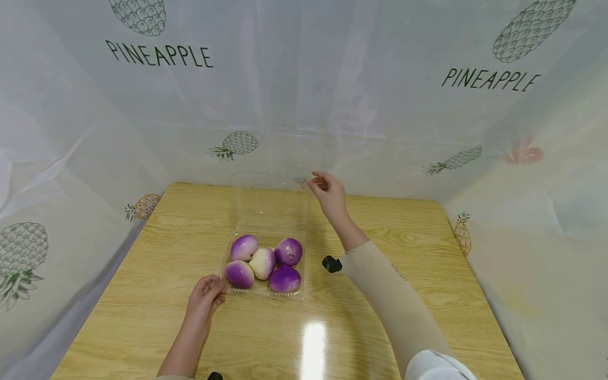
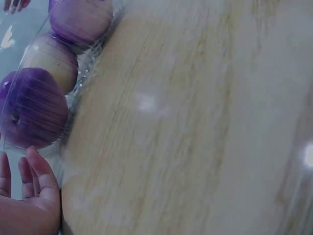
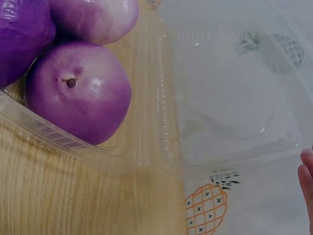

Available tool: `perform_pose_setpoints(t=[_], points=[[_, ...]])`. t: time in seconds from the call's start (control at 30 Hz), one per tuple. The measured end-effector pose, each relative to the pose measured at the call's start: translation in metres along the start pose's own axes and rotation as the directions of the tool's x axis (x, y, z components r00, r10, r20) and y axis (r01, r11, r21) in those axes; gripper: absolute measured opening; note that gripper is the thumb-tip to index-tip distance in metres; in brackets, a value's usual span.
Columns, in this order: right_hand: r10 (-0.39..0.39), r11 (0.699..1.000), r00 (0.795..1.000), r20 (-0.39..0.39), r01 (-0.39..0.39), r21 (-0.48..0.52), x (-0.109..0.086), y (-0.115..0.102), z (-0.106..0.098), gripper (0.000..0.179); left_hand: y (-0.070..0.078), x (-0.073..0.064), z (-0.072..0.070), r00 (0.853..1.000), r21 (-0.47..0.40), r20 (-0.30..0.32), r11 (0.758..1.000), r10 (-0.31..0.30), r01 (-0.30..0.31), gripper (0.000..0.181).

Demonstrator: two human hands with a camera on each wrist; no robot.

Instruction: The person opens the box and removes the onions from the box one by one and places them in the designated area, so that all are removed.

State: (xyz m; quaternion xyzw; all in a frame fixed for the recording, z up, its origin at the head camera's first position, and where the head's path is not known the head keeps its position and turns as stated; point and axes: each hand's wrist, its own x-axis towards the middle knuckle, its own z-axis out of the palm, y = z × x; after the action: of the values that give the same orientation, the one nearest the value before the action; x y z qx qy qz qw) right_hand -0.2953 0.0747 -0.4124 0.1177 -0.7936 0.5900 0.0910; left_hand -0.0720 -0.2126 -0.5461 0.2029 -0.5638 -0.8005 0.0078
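While the left hand (image 1: 203,301) rests at the lower left of the clear clamshell tray (image 1: 294,293), its loosely curled fingers touch that corner; I cannot tell whether they actually grip the rim. The tray sits at the centre of the head view on the wooden table (image 1: 404,338), holding five purple-and-white bulbs (image 1: 264,264). Its transparent lid (image 1: 271,208) stands open, rising from the far edge toward the upper middle of the frame. At the lid's upper right corner the right hand (image 1: 328,192) is raised, fingertips pinched together on the lid's free edge. So the hinge line runs left to right across the picture, and the right hand is the one nearer the lid.
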Motion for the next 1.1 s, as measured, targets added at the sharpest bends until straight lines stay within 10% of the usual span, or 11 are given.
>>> perform_pose_setpoints(t=[1.1], points=[[0.229, 0.973, 0.955, 0.189, -0.225, -0.041, -0.008, 0.054, 0.012, 0.057, -0.005, 0.001, -0.005, 1.000, 0.015, 0.000, 1.000, 0.017, -0.017, 0.010]])
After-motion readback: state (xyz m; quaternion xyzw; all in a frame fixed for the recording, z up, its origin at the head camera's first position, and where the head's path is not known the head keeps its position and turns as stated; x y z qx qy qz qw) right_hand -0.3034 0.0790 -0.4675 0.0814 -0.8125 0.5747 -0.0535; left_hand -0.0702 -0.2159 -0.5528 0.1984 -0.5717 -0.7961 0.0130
